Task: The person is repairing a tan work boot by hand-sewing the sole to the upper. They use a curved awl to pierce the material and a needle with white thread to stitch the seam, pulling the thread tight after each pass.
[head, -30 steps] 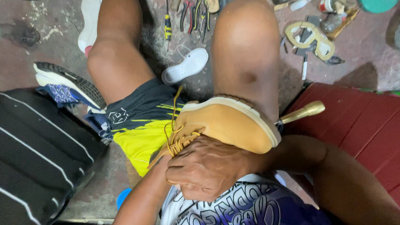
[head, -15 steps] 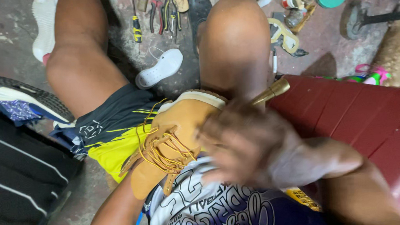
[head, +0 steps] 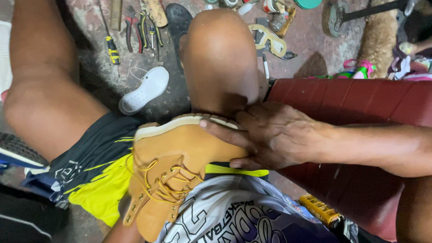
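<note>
Head view: the tan boot (head: 179, 162) lies across the lap, sole edge against the right knee (head: 220, 58). The right hand (head: 270, 136) presses flat over its toe, fingers spread, pinning rather than clasping. The left hand is hidden under the boot; I cannot tell its hold. With only that flat press, the boot could slide off toward the floor among the pliers (head: 139, 30).

— Where's your right hand (head: 275, 136)?
— Flat on the toe of the tan leather lace-up boot (head: 179, 162) lying across your lap, fingers spread.
— And your left hand?
— Probably inside the boot; you can't see it.
— The floor?
— A white shoe sole (head: 144, 90) by your knee.
</note>
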